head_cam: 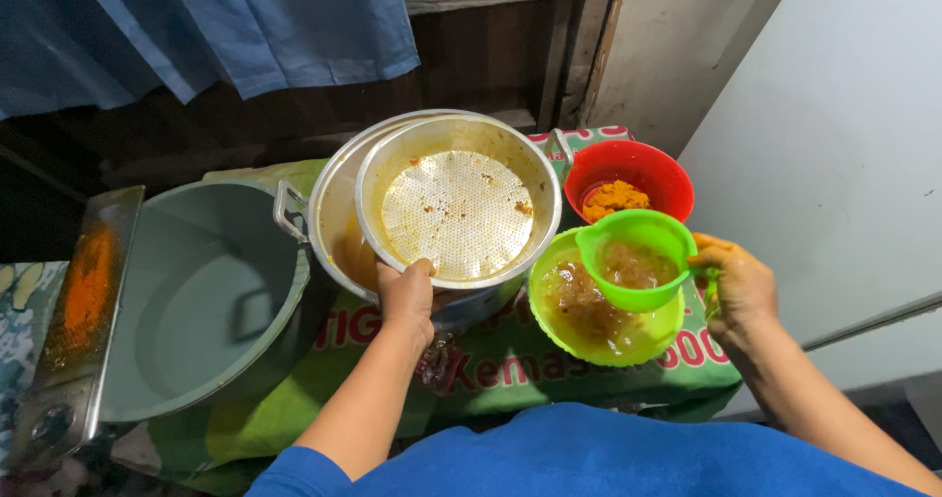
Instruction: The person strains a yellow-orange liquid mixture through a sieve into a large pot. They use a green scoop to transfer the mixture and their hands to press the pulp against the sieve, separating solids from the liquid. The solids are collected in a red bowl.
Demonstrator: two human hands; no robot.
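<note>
My left hand (407,296) grips the near rim of a round metal strainer (457,212) with a perforated bottom, which rests tilted inside a larger metal pot (334,217) holding yellowish liquid. My right hand (738,291), stained yellow, holds the handle of a small green scoop cup (638,259) filled with brownish liquid. The cup hovers over a green bowl (564,335) that also holds brownish liquid.
A red bowl (633,178) with orange-yellow paste stands behind the green bowl. A grey pot lid (211,296) lies at the left, beside a metal grater (78,306) smeared orange. A printed green sack (510,369) covers the surface. A white wall is to the right.
</note>
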